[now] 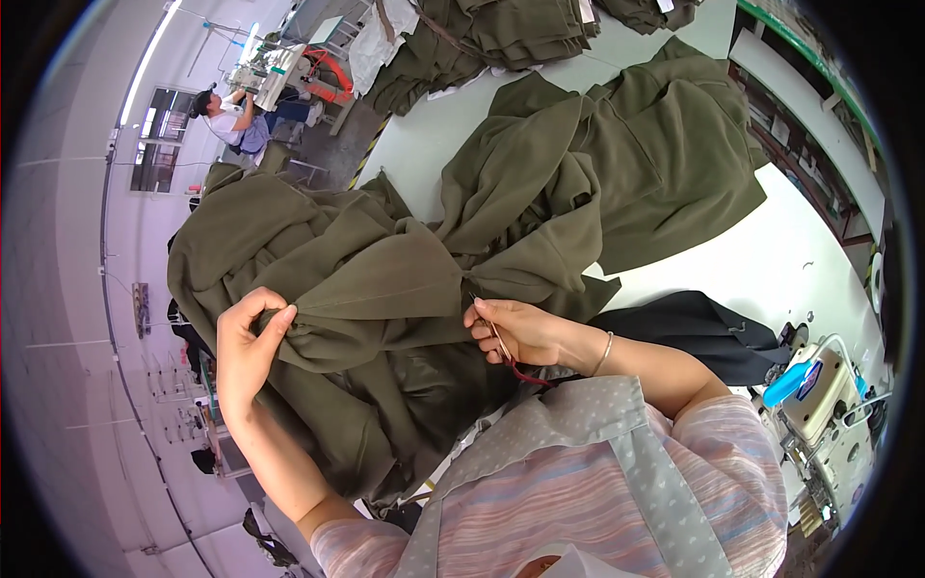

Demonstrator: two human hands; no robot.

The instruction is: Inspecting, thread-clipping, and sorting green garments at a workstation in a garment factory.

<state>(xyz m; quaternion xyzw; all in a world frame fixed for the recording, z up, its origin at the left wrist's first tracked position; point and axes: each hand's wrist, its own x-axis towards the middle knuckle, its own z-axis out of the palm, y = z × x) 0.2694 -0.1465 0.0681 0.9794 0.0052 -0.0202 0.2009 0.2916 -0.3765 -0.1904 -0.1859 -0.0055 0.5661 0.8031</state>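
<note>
A large olive-green garment [376, 279] lies bunched before me, its folds spreading over the left side of the white table. My left hand [252, 337] pinches a fold of it between thumb and fingers. From there the cloth stretches toward my right hand [515, 330], with a seam line running along it. Closed in my right fingers are slim thread snips [497, 339], partly hidden by the hand. Their tip points up at the edge of the cloth, and a dark red cord [525, 377] hangs from them.
More olive-green cloth [636, 164] covers the table [819, 246] ahead, with stacked pieces [511, 34] beyond. Black fabric [689, 332] lies to the right, near a sewing machine [819, 395]. At far left another person [236, 120] sits at a machine.
</note>
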